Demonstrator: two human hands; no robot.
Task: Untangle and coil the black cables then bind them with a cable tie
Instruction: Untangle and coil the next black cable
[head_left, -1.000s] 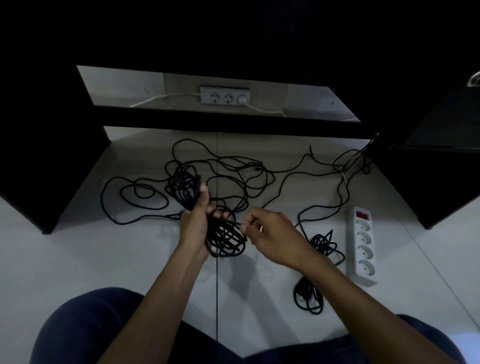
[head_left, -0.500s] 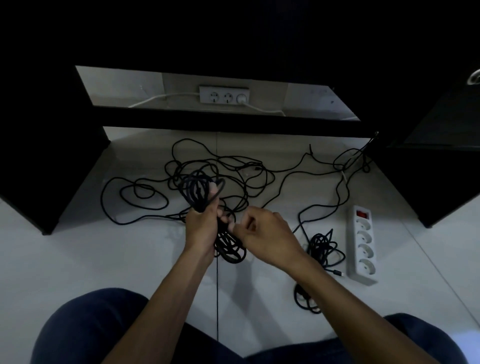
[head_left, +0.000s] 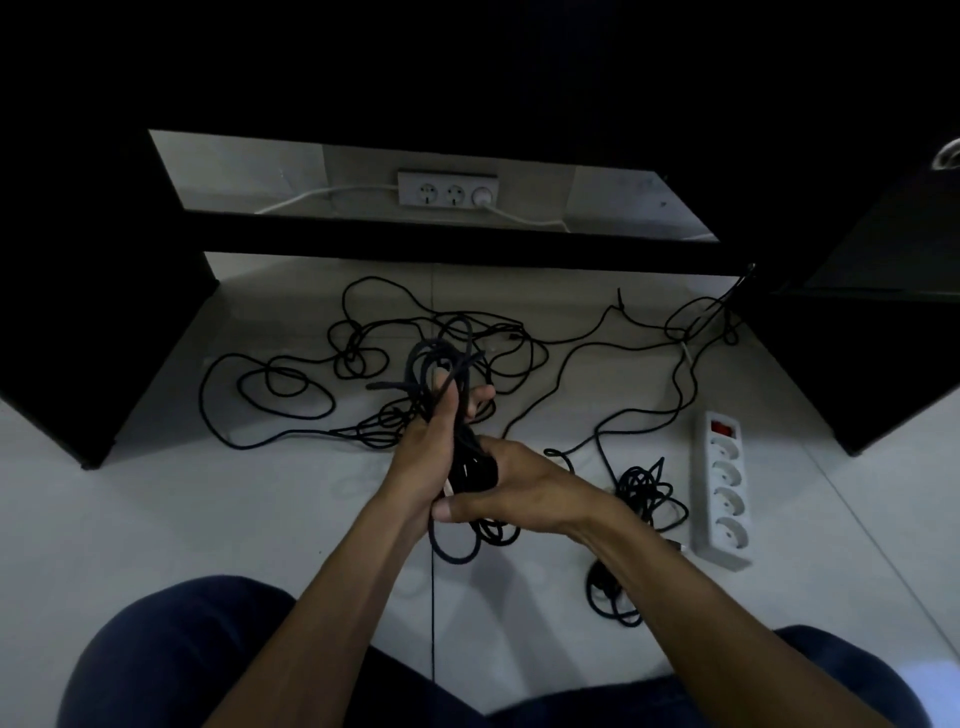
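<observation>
Both hands grasp one coil (head_left: 470, 467) of black cable: left hand (head_left: 434, 452) fingers wrapped round its middle, right hand (head_left: 511, 491) fingers curled under its lower loops. Loose cable (head_left: 291, 395) sprawls on the floor beyond the coil; a small tangle (head_left: 647, 491) and power strip (head_left: 724, 491) lie right of it.

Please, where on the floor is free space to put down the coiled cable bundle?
Bare floor lies at the near left, between the left forearm, the loose cable loop and the dark cabinet. It is crowded beside the power strip, where a small cable heap lies, and ahead among the tangled cables.
</observation>
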